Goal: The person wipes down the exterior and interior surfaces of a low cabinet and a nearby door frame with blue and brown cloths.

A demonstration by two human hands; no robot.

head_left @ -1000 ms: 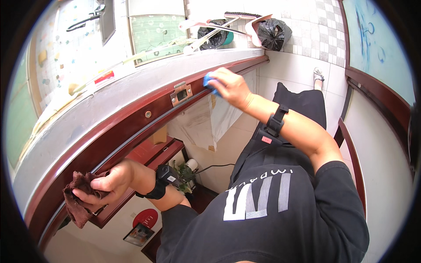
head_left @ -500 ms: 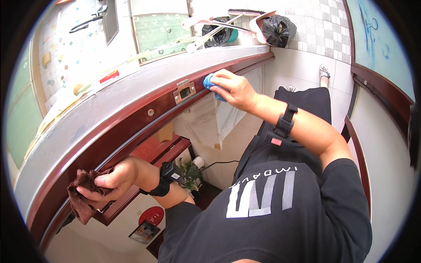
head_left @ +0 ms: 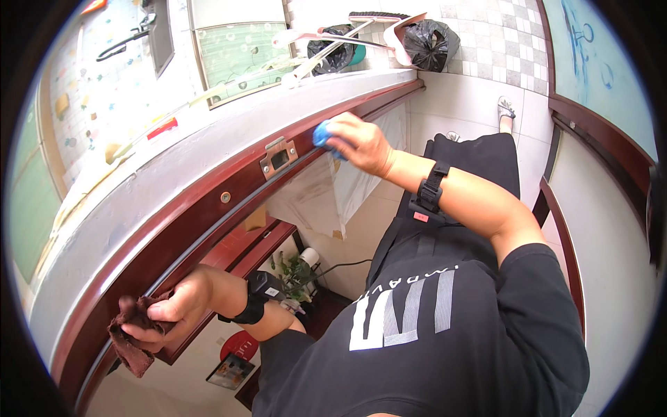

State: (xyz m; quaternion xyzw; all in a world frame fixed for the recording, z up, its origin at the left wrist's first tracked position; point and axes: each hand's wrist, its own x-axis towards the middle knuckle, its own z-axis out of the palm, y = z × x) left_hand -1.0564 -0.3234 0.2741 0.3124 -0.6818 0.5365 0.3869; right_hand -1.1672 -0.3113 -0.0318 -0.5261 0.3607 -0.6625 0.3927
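Observation:
My right hand (head_left: 359,142) is closed on a blue cloth (head_left: 322,135) and holds it against the dark red door frame (head_left: 191,219), just beyond a metal strike plate (head_left: 278,160). My left hand (head_left: 170,313) grips a crumpled brown cloth (head_left: 132,337) at the lower left part of the same frame. Part of the brown cloth hangs down over the frame's edge. Between the two hands a round screw fitting (head_left: 225,197) sits in the wood, and a grey strip runs along the frame's inner side.
Beyond the frame stand two bins with black bags (head_left: 431,45), beside a pink dustpan (head_left: 398,38) and a broom. A potted plant (head_left: 295,274) and a framed picture (head_left: 231,370) are on the near side. A glass-panelled door (head_left: 604,69) is at the right.
The whole view has shifted slightly, so the frame appears lower and further left. Both hands keep their cloths; the right hand stays beside the strike plate.

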